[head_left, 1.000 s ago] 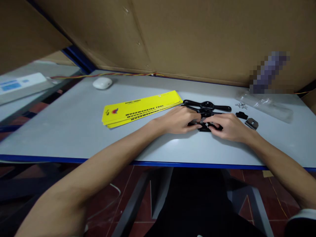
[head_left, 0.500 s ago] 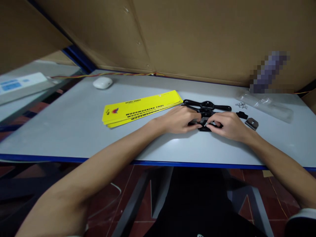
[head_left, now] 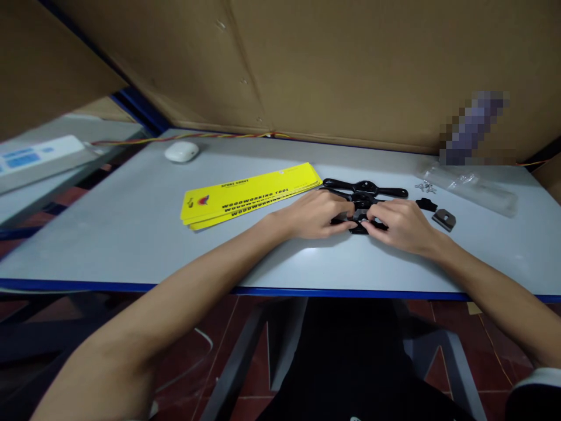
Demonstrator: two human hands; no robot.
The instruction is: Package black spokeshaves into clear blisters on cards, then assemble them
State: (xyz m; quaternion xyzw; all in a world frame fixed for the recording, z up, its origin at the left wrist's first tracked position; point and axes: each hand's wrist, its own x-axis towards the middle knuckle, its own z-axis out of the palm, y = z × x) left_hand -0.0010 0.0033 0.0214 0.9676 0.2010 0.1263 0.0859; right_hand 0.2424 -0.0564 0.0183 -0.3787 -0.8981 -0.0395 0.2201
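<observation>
My left hand (head_left: pixel 322 215) is closed around the left side of a black spokeshave (head_left: pixel 359 230) lying on the table near its front edge. My right hand (head_left: pixel 402 225) pinches at the middle of the same spokeshave, thumb and forefinger together at a small silvery screw mostly covered by the fingers. Just behind the hands lies another black spokeshave (head_left: pixel 365 187), with a further one partly hidden between. To the right are loose parts: silvery thumbscrews (head_left: pixel 426 187), a small black cap piece (head_left: pixel 426 204) and slotted grey blades (head_left: pixel 444 220).
Yellow printed cards (head_left: pixel 249 193) lie fanned left of the hands. A white rounded case (head_left: pixel 182 152) sits at the back left. Clear plastic bags (head_left: pixel 473 187) lie at the back right. A cardboard wall (head_left: pixel 350 70) rises behind the grey table (head_left: pixel 109 234).
Both hands stay at the spokeshave. My right fingers have shifted slightly at its middle, and the silvery screw shows less than before. The view has moved a little.
</observation>
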